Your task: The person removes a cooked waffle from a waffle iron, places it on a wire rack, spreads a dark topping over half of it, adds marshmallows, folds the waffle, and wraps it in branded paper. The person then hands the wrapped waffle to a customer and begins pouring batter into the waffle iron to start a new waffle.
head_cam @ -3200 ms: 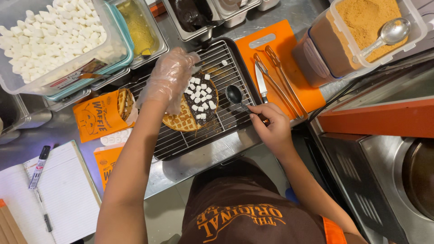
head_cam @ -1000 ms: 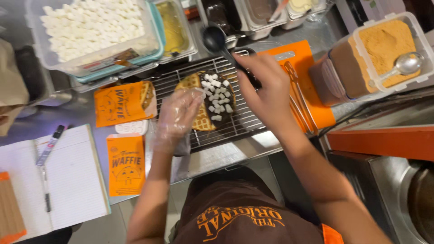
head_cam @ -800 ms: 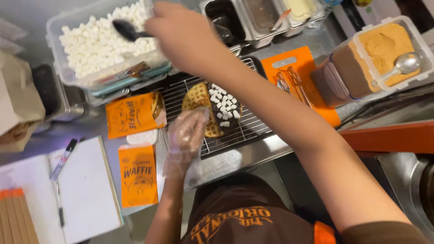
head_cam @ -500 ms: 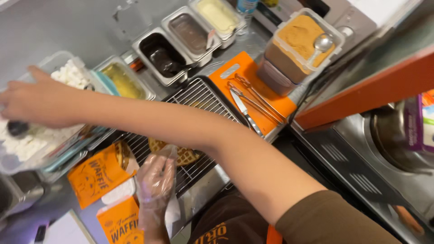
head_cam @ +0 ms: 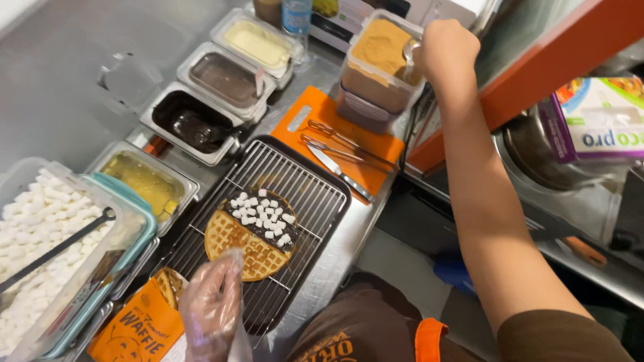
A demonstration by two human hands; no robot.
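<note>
Right hand point(head_cam: 446, 50) grips spoon point(head_cam: 410, 53) in crumb tub point(head_cam: 379, 64); waffle point(head_cam: 251, 231) near left hand point(head_cam: 211, 312).

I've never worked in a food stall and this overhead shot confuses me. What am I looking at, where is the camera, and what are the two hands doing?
The camera sits on the person's head and looks down, so you see their own arms and apron from above. There is no machine, only two hands.

The left hand, in a thin clear plastic glove, hovers by the near edge of a round waffle. The waffle lies on a wire rack and half of it is covered with dark spread and small marshmallows.

The right hand, bare, reaches far up to a clear tub of tan powder and seems to grip the spoon handle in it.

Around them: metal sauce trays, a tub of marshmallows with a black scoop, an orange board with tongs and a knife, and an orange paper sleeve.
</note>
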